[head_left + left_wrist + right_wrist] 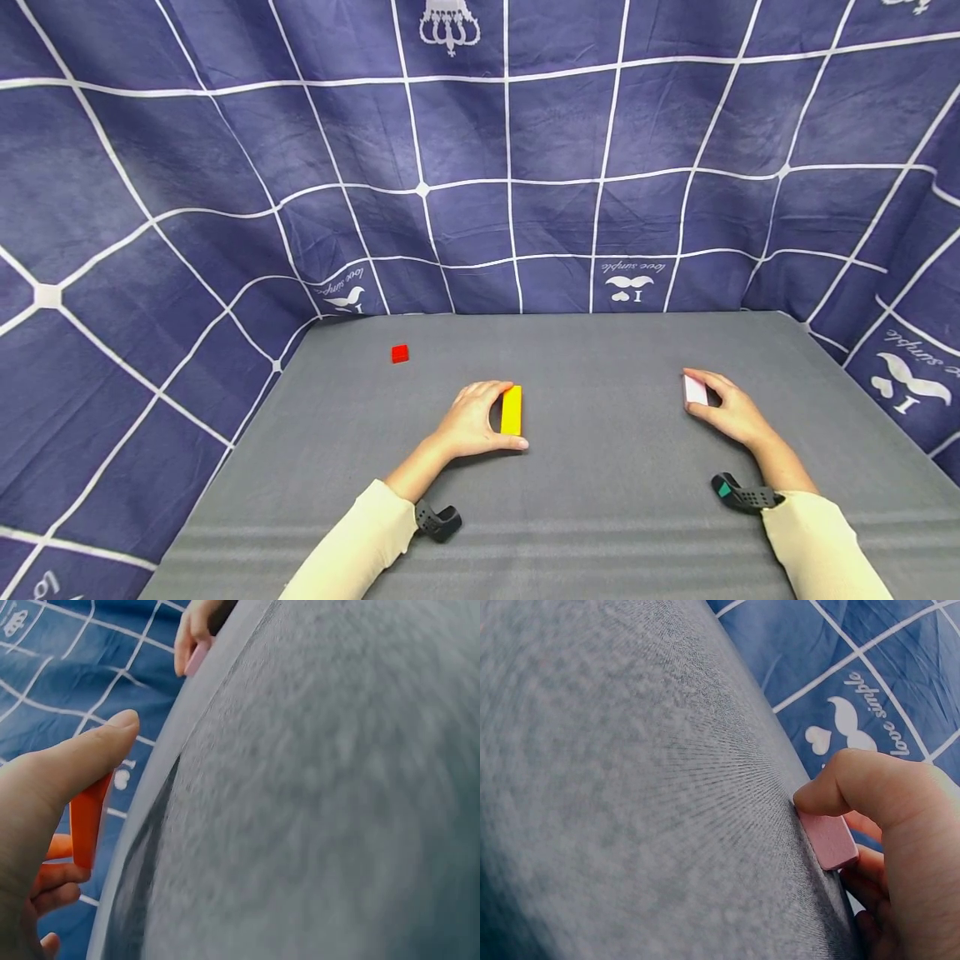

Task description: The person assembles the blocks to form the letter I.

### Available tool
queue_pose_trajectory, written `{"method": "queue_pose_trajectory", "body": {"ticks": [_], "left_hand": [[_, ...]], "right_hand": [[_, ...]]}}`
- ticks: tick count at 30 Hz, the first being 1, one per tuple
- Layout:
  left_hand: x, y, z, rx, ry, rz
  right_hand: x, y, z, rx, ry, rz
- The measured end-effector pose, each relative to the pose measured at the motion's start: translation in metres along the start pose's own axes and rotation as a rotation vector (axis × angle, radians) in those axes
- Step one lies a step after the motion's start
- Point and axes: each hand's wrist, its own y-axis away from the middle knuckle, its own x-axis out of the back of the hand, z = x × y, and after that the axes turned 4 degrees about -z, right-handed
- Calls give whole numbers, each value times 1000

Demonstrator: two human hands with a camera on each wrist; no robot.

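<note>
The yellow block (512, 409) is a long bar standing on its narrow edge, long axis running from the near edge toward the far edge of the gray table (600, 517), roughly mid-surface and a bit left of centre. The left hand (471, 421) is clamped on it, thumb at the near end, fingers curled over the far end, palm on its left side. Over toward the right edge, the right hand (731, 410) pinches a small pink block (694, 390) sitting on the table, block at its fingertips. A little red block (400, 353) lies alone near the far left corner, well apart from both.
</note>
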Motion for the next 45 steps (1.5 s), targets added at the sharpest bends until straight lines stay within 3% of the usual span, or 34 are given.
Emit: {"method": "queue_pose_trajectory", "body": {"ticks": [10,19,32,45], "left_hand": [[-10,-4,17,-51,-38,-10],[-16,-11,30,-46,-87,-7],[-28,-13,39,37,-143,14],[-35,-12,39,87,-78,0]], "right_hand": [[-1,0,1,11,4,4],[1,1,1,5,-6,1],[0,-1,0,4,-1,6],[-1,1,0,-1,-1,4]]}}
